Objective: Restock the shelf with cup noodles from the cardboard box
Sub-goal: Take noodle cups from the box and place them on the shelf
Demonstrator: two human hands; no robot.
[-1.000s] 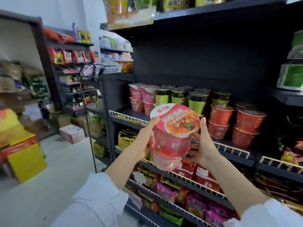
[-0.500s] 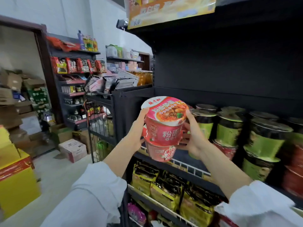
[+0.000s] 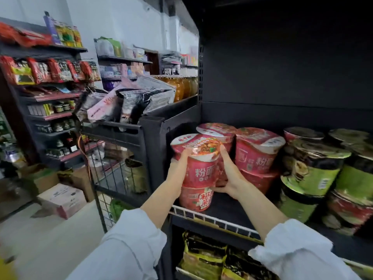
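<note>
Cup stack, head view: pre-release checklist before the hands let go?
1. Left hand holds the top cup: ok.
2. Right hand holds the stack at the seam with the bottom cup: ok.
3. Bottom cup resting on the shelf: cannot tell, the rail hides its base.
4. Stack upright: not ok, top cup leans left.
5. Clearance to the neighbour stack: ok, right hand fits between.
6. Behind the rail: ok.
</note>
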